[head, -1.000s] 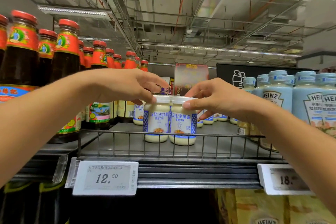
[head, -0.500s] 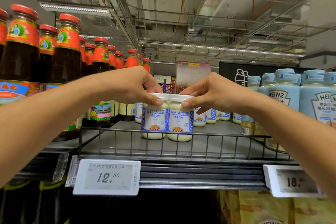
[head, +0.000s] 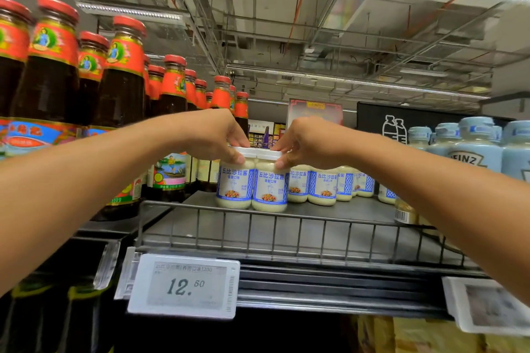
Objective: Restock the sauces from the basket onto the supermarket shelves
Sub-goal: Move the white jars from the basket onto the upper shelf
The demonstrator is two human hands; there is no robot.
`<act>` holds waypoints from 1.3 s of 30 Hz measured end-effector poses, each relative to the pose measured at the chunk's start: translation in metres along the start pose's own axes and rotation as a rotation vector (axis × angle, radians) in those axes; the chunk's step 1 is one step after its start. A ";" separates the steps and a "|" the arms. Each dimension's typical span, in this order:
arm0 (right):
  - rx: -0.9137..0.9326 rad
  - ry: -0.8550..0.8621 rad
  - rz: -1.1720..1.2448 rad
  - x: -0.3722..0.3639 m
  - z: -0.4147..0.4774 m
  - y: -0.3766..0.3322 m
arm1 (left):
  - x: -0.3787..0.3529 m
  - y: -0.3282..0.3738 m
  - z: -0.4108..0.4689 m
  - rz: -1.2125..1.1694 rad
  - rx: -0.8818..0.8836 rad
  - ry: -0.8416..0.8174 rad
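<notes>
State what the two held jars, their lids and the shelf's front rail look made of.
The jars: clear glass, possibly plastic, glossy, pale sauce showing through. The lids: white plastic, seemingly matte. The front rail: grey metal wire, thin crossed bars.

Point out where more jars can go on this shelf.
Bare shelf runs between the wire rail and the two held jars, widening rightward before the rear jars. Crowded: dark sauce bottles left, Heinz bottles right.
</notes>
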State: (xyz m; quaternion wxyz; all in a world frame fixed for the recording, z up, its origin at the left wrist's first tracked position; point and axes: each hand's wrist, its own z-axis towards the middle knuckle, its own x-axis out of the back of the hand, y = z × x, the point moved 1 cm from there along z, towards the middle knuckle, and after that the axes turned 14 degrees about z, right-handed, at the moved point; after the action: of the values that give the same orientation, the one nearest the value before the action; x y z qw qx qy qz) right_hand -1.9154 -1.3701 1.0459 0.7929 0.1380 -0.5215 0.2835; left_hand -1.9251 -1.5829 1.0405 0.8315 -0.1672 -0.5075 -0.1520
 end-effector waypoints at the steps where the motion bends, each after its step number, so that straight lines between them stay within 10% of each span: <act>1: -0.003 -0.001 -0.014 -0.001 0.004 0.000 | -0.001 -0.001 0.001 0.010 -0.001 -0.006; 39: -0.139 0.150 0.181 0.000 -0.029 -0.014 | -0.003 0.005 -0.031 -0.076 0.115 0.248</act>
State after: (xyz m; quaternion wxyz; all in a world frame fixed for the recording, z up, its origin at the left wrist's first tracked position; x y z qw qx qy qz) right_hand -1.8853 -1.3663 1.0352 0.8083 0.0134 -0.4897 0.3267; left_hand -1.8994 -1.5912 1.0238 0.8898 -0.0798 -0.4145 -0.1734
